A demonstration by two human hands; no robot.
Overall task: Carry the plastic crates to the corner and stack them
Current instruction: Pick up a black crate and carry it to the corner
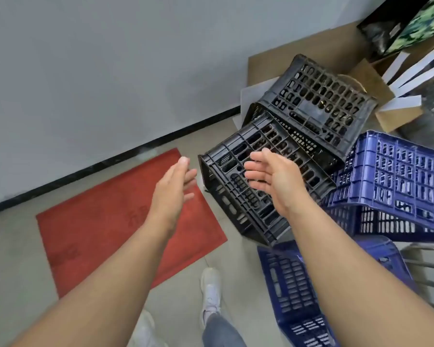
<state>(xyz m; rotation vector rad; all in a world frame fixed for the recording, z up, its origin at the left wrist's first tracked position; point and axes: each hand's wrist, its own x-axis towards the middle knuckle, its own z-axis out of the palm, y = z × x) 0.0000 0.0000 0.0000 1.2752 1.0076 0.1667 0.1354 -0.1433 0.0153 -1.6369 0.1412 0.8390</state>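
A black slatted plastic crate [238,196] lies tilted on the floor in front of me. A second black crate [318,106] lies upturned behind it. To the right leans a blue crate [401,186], and another blue crate [291,284] sits lower, beneath my right forearm. My left hand [173,189] is open, palm facing right, just left of the near black crate and not touching it. My right hand [271,176] is open above that crate's top face, palm facing left, holding nothing.
A red mat [105,221] lies on the tiled floor beside the grey wall with a black skirting [125,154]. Cardboard boxes [376,83] and white boards stand at the back right. A metal rack [426,266] is at the right edge. My white shoes [211,291] are below.
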